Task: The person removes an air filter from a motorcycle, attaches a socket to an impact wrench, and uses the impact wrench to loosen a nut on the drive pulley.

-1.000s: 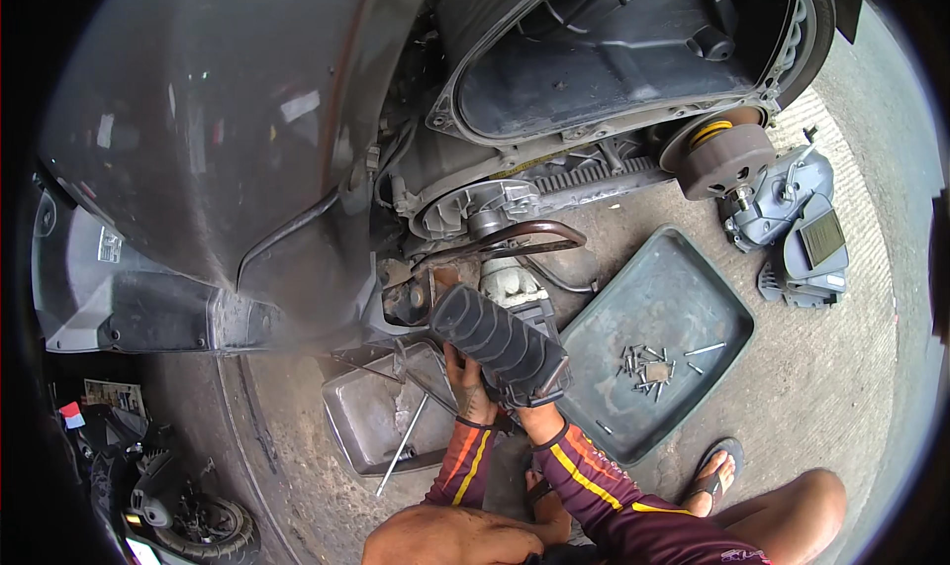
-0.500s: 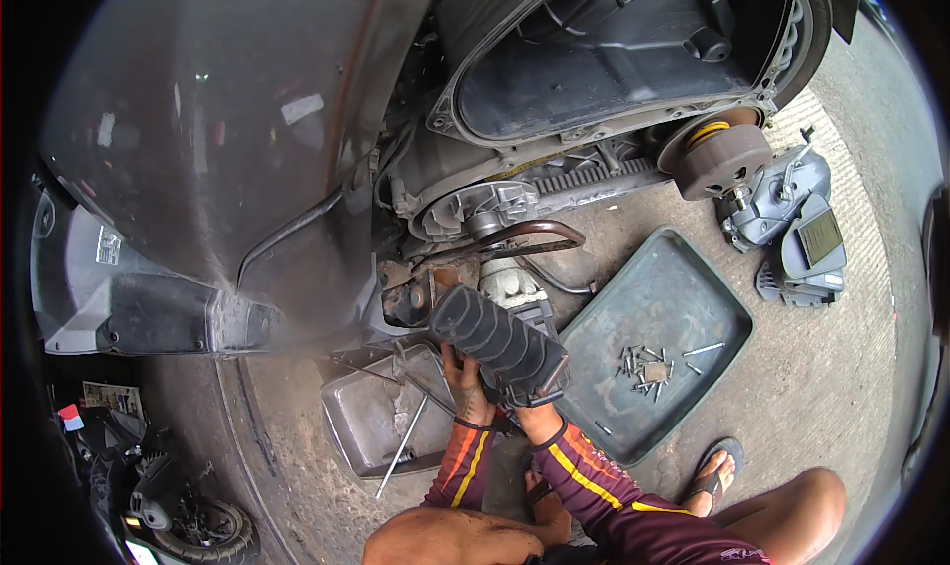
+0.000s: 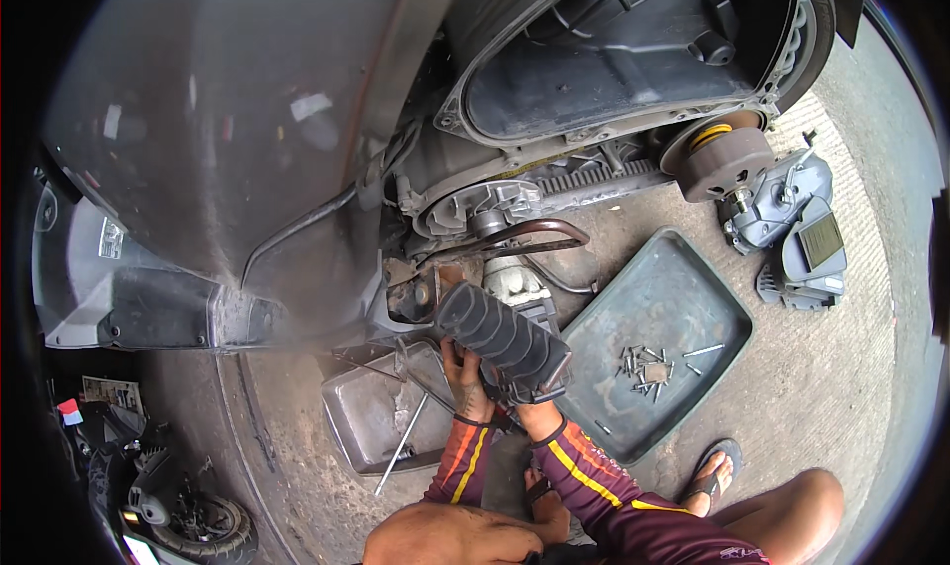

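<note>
Scooter [image 3: 247, 149] was seen tipped over the concrete floor [image 3: 851, 387], drive side opened up. Transmission cover was already off: front pulley [image 3: 485, 209], toothed belt [image 3: 594, 177] and rear clutch bell [image 3: 727, 159] were exposed. Removed grey cover parts [image 3: 797, 229] were laid far right, by the rear wheel. Fasteners were already out and collected in the tray, so strip-down judged well along; reassembly judged not begun.

Black ribbed air duct [image 3: 500, 337] was held at centre, just below the front pulley, near end up against the engine case. Left hand [image 3: 465, 377] was closed around its lower left side; right hand [image 3: 529, 412] was clamped on its near end, fingers mostly hidden behind the rubber. Whether duct was seated or free could not be told.

Counts:
- hands: 2, both on duct
- duct: 1
- green tray [image 3: 683, 298], right of hands: 1
- bolts/screws [image 3: 648, 362] in it: approx. a dozen, too small for exact no.
- grey metal pan [image 3: 376, 417], left of hands: 1, w/ 1 long rod [image 3: 401, 456] lying across it
- sandalled foot [image 3: 714, 471], near right: 1
- second scooter [image 3: 178, 506] lying near left: 1, partly seen
</note>
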Demonstrator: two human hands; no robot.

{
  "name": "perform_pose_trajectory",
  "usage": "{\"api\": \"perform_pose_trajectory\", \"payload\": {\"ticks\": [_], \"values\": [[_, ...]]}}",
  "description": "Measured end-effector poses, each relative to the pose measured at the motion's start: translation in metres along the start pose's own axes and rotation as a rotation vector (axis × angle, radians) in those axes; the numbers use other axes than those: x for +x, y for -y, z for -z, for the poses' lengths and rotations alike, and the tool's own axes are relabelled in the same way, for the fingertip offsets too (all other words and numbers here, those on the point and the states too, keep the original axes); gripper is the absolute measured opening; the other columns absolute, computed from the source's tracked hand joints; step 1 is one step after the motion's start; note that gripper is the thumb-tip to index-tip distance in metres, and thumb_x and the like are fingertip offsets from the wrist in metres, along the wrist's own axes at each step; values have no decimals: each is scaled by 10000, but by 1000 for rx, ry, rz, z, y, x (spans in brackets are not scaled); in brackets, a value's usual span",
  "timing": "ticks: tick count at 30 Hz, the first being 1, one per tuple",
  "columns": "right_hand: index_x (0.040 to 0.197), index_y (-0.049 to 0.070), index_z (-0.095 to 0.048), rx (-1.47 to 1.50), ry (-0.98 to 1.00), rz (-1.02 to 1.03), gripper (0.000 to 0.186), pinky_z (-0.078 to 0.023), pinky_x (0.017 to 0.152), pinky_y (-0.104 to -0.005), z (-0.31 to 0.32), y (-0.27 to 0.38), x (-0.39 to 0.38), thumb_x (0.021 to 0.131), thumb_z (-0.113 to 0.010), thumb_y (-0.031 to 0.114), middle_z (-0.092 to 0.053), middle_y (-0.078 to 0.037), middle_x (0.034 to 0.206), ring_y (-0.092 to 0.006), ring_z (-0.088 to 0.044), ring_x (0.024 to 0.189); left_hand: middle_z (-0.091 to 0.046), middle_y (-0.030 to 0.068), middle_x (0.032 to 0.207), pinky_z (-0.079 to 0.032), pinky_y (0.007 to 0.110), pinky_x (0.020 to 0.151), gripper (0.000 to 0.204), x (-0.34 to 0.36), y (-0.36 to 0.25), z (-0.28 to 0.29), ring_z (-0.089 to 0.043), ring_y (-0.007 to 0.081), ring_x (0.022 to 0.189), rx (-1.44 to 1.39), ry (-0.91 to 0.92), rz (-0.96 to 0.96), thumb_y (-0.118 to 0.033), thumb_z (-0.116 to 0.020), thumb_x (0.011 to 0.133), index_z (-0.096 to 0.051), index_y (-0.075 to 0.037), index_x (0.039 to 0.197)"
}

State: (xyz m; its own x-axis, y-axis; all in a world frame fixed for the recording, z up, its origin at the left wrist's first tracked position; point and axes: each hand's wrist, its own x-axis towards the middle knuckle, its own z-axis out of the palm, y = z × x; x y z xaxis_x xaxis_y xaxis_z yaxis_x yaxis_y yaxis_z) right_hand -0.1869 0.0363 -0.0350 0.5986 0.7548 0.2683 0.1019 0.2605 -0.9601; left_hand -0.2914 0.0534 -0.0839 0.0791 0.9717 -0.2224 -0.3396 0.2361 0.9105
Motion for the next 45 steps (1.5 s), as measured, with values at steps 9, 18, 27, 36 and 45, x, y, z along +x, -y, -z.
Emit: {"api": "perform_pose_trajectory", "payload": {"ticks": [9,18,27,36,45], "values": [[1237,18,-484,-190,107,20,565,-449,892,-354,2,-2,-15,738,-686,190,-604,-143,1120,-287,-587,1036,-492,98,1206,-396,315,927,501,1,-28,-7,-487,194,1083,101,48,97,-233,-615,850,-411,-56,1271],[1229,70,-500,-368,118,42,599,-354,970,-412,-3,-33,-36,708,-711,274,-568,-118,1184,-291,-498,1131,-512,92,1187,-406,318,930,525,6,-14,6,-511,195,1065,60,84,194,-195,-614,820,-416,-37,1279],[1305,49,-391,-354,2,17,778,-374,972,-393,-7,-23,-31,658,-765,264,-567,-143,1164,-278,-512,1122,-533,80,1115,-402,296,886,510,-2,-8,1,-506,176,1011,51,-7,91,-238,-634,810,-442,-33,1237],[1219,58,-471,-402,24,88,618,-396,930,-384,-3,-27,-28,698,-748,244,-595,-125,1116,-276,-541,1070,-525,92,1162,-344,303,949,527,-2,-7,-12,-478,178,1064,73,-20,-1,-245,-644,809,-432,-31,1242],[1132,67,-551,-412,50,115,460,-418,887,-375,-7,-26,-29,739,-731,223,-622,-106,1068,-274,-571,1018,-507,108,1206,-378,308,929,578,-5,-11,-6,-481,184,1081,116,-59,29,-267,-651,813,-407,-9,1269]]}}
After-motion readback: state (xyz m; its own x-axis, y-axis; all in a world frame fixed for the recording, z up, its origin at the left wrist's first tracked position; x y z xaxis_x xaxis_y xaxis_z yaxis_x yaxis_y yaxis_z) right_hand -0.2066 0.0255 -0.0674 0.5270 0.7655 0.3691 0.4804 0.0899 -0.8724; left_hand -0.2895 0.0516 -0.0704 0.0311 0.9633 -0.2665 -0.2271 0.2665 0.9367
